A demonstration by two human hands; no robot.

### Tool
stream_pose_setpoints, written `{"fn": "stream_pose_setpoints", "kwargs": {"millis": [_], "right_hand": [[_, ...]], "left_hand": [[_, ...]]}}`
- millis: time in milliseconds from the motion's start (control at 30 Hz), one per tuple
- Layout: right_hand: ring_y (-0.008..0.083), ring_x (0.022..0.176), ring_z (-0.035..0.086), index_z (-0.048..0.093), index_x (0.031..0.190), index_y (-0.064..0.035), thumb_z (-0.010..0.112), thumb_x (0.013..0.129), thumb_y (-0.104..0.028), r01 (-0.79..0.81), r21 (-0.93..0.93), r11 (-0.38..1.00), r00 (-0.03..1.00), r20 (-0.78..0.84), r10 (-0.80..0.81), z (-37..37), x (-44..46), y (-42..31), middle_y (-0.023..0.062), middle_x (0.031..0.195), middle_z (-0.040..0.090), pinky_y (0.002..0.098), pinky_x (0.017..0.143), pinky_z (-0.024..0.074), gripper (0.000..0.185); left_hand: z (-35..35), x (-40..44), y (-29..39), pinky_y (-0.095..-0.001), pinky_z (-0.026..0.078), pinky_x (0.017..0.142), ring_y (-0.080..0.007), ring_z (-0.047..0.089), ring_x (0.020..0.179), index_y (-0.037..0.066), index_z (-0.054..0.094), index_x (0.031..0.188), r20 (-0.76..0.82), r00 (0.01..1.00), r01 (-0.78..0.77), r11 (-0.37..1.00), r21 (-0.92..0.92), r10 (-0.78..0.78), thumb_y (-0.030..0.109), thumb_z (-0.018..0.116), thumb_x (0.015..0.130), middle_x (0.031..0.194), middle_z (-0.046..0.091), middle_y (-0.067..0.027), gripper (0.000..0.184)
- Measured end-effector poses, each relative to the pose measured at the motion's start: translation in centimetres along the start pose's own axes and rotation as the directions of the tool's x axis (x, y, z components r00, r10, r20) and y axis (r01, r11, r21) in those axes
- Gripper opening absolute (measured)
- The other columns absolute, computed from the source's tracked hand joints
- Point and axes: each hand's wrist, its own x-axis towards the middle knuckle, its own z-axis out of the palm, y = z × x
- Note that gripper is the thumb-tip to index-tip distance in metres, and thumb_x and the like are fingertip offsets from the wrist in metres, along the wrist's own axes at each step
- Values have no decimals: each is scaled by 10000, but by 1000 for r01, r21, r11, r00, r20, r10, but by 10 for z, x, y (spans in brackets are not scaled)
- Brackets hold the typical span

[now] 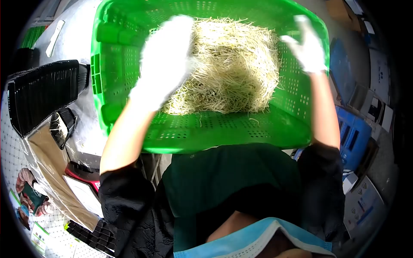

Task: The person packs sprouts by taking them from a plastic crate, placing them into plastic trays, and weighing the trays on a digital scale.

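Note:
A heap of pale, thin sprouts [232, 69] lies in a large green perforated plastic crate [223, 133]. My left hand [167, 60], in a white glove, is over the left side of the heap; glare and blur hide its fingers. Near the crate's right wall, my right hand [309, 47] is raised, also white-gloved. Its thumb and fingers are spread, with nothing between them. A few loose strands lie on the crate's floor in front of the heap.
Nested black trays [43, 94] stand left of the crate, beside a small black tray [63, 127] holding some pale strands. A red-and-white device [84, 185] sits below them. A co-worker [34, 193] is at lower left. On the right is a blue plastic crate [352, 137].

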Motion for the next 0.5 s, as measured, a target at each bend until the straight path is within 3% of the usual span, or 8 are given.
{"fn": "stream_pose_setpoints", "kwargs": {"millis": [33, 100, 133, 200, 233, 400, 433, 500], "right_hand": [[334, 1222, 471, 337, 1384, -13, 726, 680, -548, -163, 5, 987, 942, 298, 154, 16, 5, -20, 261, 1333, 446, 382, 1052, 359, 966], [337, 1261, 421, 277, 1406, -1, 739, 614, -591, -168, -83, 982, 875, 446, 188, 78, 17, -6, 256, 1370, 400, 373, 1065, 340, 1090], [339, 1281, 395, 247, 1417, 4, 745, 581, -613, -177, -104, 979, 876, 436, 205, 109, 21, 11, 254, 1389, 377, 368, 1072, 331, 1152], [351, 1308, 348, 189, 1431, 14, 760, 548, -608, -331, -24, 943, 790, 540, 291, 144, 6, 23, 248, 1423, 327, 353, 1081, 320, 1222], [343, 1284, 377, 193, 1437, -18, 767, 545, -571, -210, 45, 977, 929, 322, 185, 187, -13, 43, 217, 1426, 342, 351, 1067, 339, 1197], [240, 1080, 572, 560, 1229, -67, 526, 867, -182, 19, 209, 978, 934, 346, -92, 155, -8, 67, 121, 1134, 630, 328, 947, 437, 382], [223, 1031, 600, 555, 1221, -37, 501, 888, -161, -426, 647, 633, 880, 459, 124, 170, -6, 95, 108, 1128, 631, 324, 882, 487, 360], [189, 1087, 560, 523, 1251, 1, 524, 846, -76, -665, 734, -141, 727, 678, 103, 104, -2, 50, 113, 1192, 593, 280, 895, 472, 413]], "left_hand": [[21, 13, 26, -383, 399, 1005, -355, 478, 1191, 0, 397, 1339, 442, 894, 169, 969, -178, -75, 340, 709, 763, 1298, 483, -224, 738], [95, 0, 54, -388, 253, 1114, -376, 303, 1324, -31, 128, 1435, 574, 808, -220, 972, 85, 133, 518, 712, 721, 1452, 241, -268, 1073], [109, 3, 64, -455, 226, 1115, -382, 219, 1363, -14, 58, 1449, 746, 662, -161, 985, 57, 65, 519, 742, 687, 1485, 131, -268, 1155], [143, -7, 60, -483, 267, 1081, -379, 305, 1307, -17, 78, 1446, 717, 696, -185, 975, 122, 42, 472, 712, 730, 1419, 249, -273, 1074], [154, -13, 58, -496, 288, 1063, -378, 348, 1279, -18, 89, 1444, 703, 711, -197, 969, 151, 35, 448, 697, 751, 1386, 309, -275, 1033], [167, -38, 62, -480, 437, 874, -274, 556, 903, -23, 217, 1406, 628, 764, -229, 972, 48, 149, 210, 533, 838, 984, 563, -167, 691], [162, -38, 62, -466, 462, 823, -247, 563, 798, -26, 253, 1390, 629, 753, -242, 970, -4, 191, 165, 487, 843, 883, 576, -125, 625], [161, -48, 65, -469, 472, 802, -261, 574, 809, -6, 280, 1385, 698, 680, -265, 963, -52, 225, 169, 481, 855, 979, 580, -165, 593]]}}
